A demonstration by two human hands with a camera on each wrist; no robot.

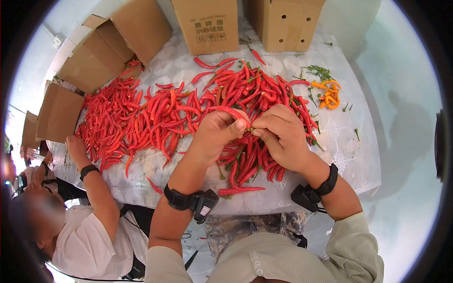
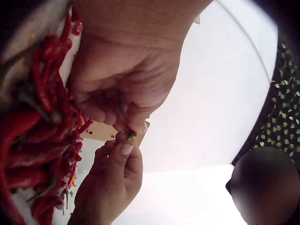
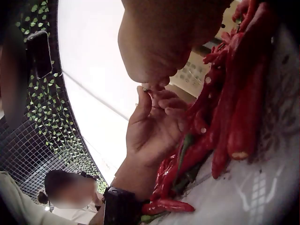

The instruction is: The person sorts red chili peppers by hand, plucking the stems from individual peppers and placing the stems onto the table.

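Note:
Over the pile, my left hand grips a red chili pepper, its thumb pressed along the stem end. My right hand meets it there, thumb and fingertips pinching the green stem. Seen from the left wrist, a bit of green stem shows between the touching fingertips of both hands. In the right wrist view the left hand is palm up, its fingers close under the right hand. Beneath both hands lies a heap of red chilies, many with green stems.
More red chilies spread across the left of the table. Orange chilies and loose green stems lie at the right. Cardboard boxes line the back and left. Another person's hand reaches in at the left edge.

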